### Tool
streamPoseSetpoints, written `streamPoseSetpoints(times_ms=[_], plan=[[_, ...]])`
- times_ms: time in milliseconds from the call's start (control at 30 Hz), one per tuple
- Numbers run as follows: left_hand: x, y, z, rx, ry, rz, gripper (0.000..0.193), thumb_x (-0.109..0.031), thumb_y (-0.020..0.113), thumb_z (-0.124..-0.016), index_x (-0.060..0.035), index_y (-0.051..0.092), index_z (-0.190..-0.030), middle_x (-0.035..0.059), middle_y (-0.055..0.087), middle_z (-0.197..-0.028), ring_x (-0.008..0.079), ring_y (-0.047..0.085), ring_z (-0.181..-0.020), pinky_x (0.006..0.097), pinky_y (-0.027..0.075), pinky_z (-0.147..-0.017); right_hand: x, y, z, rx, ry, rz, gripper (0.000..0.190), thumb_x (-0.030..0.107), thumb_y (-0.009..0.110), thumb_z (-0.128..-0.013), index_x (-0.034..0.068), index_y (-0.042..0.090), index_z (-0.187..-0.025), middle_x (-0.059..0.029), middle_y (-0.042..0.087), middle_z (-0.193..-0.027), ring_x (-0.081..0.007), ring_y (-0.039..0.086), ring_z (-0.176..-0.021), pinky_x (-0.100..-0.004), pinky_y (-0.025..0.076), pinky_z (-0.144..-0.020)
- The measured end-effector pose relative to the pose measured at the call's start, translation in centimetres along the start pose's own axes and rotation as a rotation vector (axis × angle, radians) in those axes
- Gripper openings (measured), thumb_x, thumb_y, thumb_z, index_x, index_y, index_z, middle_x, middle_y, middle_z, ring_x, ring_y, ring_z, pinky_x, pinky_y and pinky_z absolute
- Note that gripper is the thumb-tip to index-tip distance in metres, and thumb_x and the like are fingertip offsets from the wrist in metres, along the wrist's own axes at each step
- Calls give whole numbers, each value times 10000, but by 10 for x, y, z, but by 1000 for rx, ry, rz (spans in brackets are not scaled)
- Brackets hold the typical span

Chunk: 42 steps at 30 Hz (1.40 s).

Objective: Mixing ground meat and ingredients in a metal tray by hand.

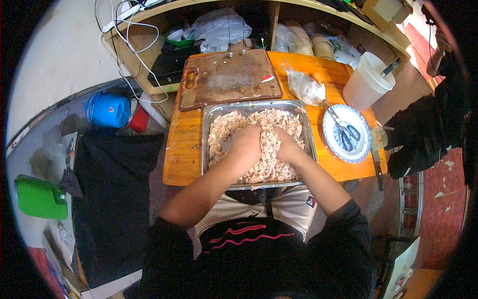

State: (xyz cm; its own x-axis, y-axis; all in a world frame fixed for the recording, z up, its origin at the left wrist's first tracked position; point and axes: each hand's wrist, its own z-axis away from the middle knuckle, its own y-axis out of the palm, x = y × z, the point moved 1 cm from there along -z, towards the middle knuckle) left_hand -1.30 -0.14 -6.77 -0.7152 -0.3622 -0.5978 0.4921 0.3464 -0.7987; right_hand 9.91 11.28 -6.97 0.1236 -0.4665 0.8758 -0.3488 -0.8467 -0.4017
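Observation:
A rectangular metal tray [310, 149] stands at the near side of the orange wooden table, filled with a pale pink, ground-meat-like mixture [272, 149]. My left hand [248, 142] is sunk into the mixture left of the middle, its fingers hidden. Opposite it, my right hand [284, 145] presses into the mixture from the right, fingers hidden too. A ridge of the mixture lies between the two hands. Beside my left hand, a patch of the tray's bottom shows through.
Behind the tray lies a brown cutting board [231, 78]. To the right are a plastic bag [304, 86], a plate [328, 145] holding black-handled scissors [349, 136], a white bucket [364, 86] and a knife [378, 172] over the table's edge. Another person [429, 116] stands at the right.

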Motion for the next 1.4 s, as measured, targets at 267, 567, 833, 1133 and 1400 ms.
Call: streamPoseSetpoints(times_ms=[267, 567, 833, 1133, 1400], plan=[[-21, -19, 1, 67, -112, -20, 561, -58, 672, -836, 27, 529, -1371, 303, 685, -1100, 417, 686, -1063, 496, 537, -931, -31, -30, 2, 56, 693, -704, 528, 35, 648, -902, 14, 530, -1416, -137, 681, -1229, -171, 718, -948, -303, 600, -821], [6, -28, -11, 264, 111, 236, 964, 11, 685, -774, 50, 178, -1593, 298, 462, -1502, 362, 528, -1345, 389, 458, -1080, 12, -34, -3, -2, 580, -1155, 652, 412, 586, -1005, 75, 377, -1522, -114, 599, -1382, -232, 689, -1138, -410, 622, -903], [-15, -16, -5, 139, 381, 374, 1131, -367, 813, -837, 38, 90, -1608, 346, 467, -1482, 414, 501, -1372, 442, 394, -1142, 7, -19, -12, -253, 676, -1122, 928, 719, 553, -929, 123, 262, -1579, -176, 428, -1534, -319, 483, -1399, -526, 545, -1002], [-40, -19, 5, -81, 257, 46, 661, -131, 772, -761, -102, 524, -1373, 288, 686, -911, 494, 680, -855, 558, 554, -741, 32, -10, -8, -277, 711, -1046, 793, 669, 549, -962, 72, 465, -1477, -151, 515, -1486, -281, 526, -1347, -483, 458, -1088], [-30, -13, -5, -112, 183, 70, 707, -71, 738, -762, -64, 487, -1423, 280, 695, -1041, 483, 675, -971, 523, 558, -824, 5, 5, -4, -332, 695, -1139, 545, 538, 596, -985, 88, 626, -1290, -83, 698, -1225, -241, 660, -1134, -425, 505, -1029]])
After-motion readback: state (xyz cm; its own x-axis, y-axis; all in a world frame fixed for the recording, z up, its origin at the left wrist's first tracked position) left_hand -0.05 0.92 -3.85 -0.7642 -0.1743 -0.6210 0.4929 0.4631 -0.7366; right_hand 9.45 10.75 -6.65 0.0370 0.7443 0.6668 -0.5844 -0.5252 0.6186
